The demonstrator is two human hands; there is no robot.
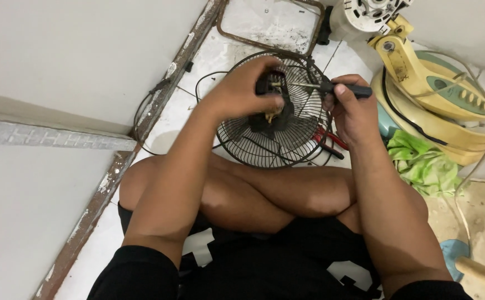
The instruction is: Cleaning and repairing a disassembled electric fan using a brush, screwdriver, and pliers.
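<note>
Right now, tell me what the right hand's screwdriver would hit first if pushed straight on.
The right hand points the screwdriver leftward; its tip already seems to meet the small black part held by the left hand above the fan grille. Depth is unclear.

A yellowed fan base [448,105] stands by a green cloth [420,164], red-handled pliers [331,139] and a rusty frame [270,39].

Small black motor part [269,97] held above fan grille, black-handled screwdriver [331,88] tip against it
</note>
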